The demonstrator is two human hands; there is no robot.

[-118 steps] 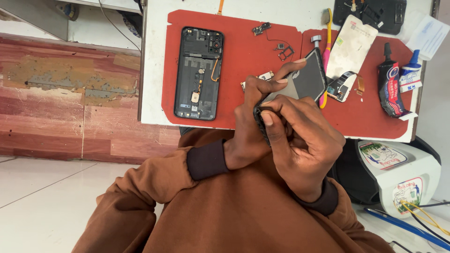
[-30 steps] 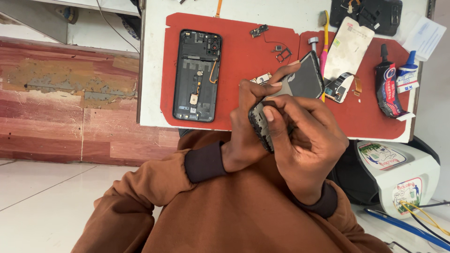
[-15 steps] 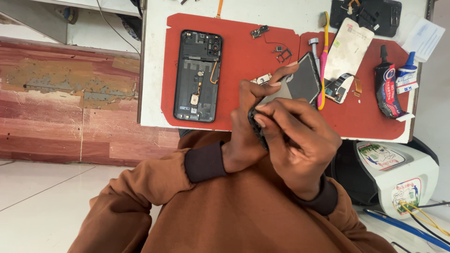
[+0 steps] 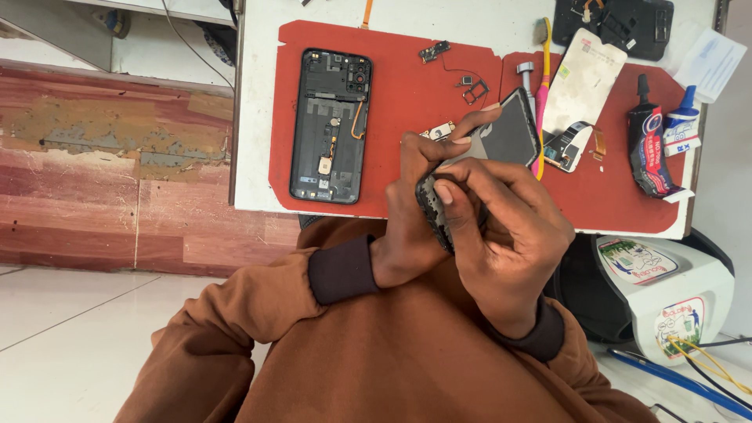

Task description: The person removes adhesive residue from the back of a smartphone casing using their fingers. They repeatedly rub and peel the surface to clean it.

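Currently the dark phone point(image 4: 501, 149) sits tilted in both hands, held just above the near edge of the white table point(image 4: 254, 117), over the person's chest. Left hand point(image 4: 419, 207) wraps it from the left side, fingers closed on its body, index fingertip up on the far top edge. Right hand point(image 4: 509, 235) grips from the near side, fingers curled together, thumb pressed flat on the phone's lower left edge. Both hands clamped on it, touching each other.

Red work mat point(image 4: 399, 102) lies under and beyond the hands. On its left part: an opened phone back housing point(image 4: 330, 125), inside up, flat. Far of the hands: small loose parts point(image 4: 450, 66) and a thin wire. Just right of the held phone: a screwdriver with grey tip point(image 4: 526, 78), a pink and yellow tool point(image 4: 542, 94), a white sheet point(image 4: 583, 78). Further right: a black glue tube point(image 4: 648, 141) and a blue-capped bottle point(image 4: 683, 129). Far right corner: another black device point(image 4: 619, 23). Near right, off the table: a white machine point(image 4: 666, 290) with cables.
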